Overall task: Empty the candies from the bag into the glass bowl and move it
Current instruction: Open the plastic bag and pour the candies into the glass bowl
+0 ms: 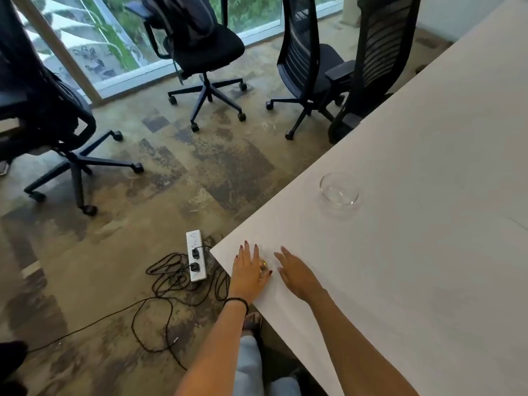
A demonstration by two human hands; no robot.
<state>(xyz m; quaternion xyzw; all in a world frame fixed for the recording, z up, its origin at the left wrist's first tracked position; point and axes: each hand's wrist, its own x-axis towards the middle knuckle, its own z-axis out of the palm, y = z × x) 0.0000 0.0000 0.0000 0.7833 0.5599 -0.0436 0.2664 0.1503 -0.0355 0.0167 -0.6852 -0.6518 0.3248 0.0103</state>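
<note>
A clear glass bowl (339, 190) stands with nothing in it on the white table (428, 224), near the table's left edge. Close to the table's near corner lies a clear plastic bag with candies (266, 260), hard to make out against the white top. My left hand (249, 271) rests flat on the bag's left part with fingers spread. My right hand (297, 274) lies just right of the bag, fingers apart, touching or nearly touching it. The bowl is about two hand lengths beyond and to the right of my hands.
Several black office chairs stand on the floor, two of them (371, 67) against the table's far left edge. A white power strip (195, 255) with tangled black cables lies on the floor beside the table corner. My leg shows below the table edge.
</note>
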